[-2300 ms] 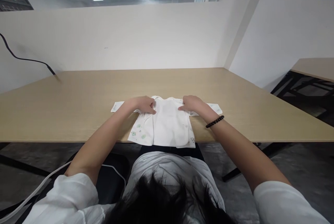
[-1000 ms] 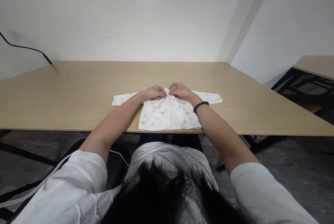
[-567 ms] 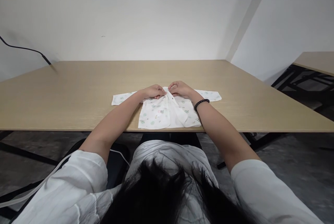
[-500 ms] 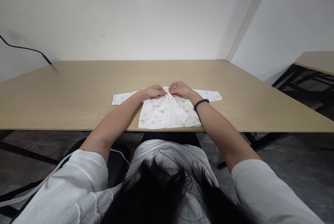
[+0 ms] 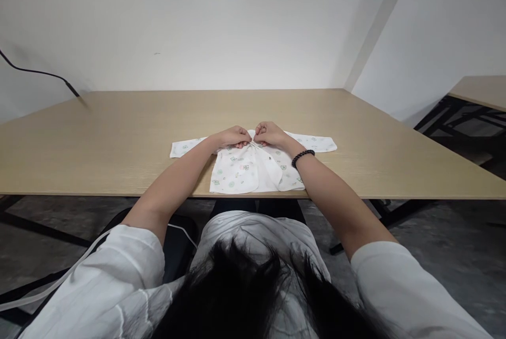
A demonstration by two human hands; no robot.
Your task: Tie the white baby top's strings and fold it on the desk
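Observation:
A small white baby shirt (image 5: 236,173) with a pale green and brown print lies spread on the table, sleeves stretched to both sides. Its front edges meet near the neck and part below, where the plain inner cloth shows. My left hand (image 5: 236,137) pinches at the upper front from the left. Opposite it, my right hand (image 5: 269,134) is closed in a pinch on the same spot. Between the fingertips runs a thin white strand like a tie; the fingers partly hide it. A dark beaded bracelet circles my right wrist.
The wooden table (image 5: 118,138) ends close to my lap, and the shirt's hem lies along that near edge. A white wall (image 5: 221,38) rises behind it. At the back left, a black cable (image 5: 43,73) reaches the table. Another table (image 5: 482,91) stands to the right.
My right fingers have curled in and closed. The shirt's front is drawn together at the pinched spot, where the thin strand now shows. The right front flap has shifted slightly left.

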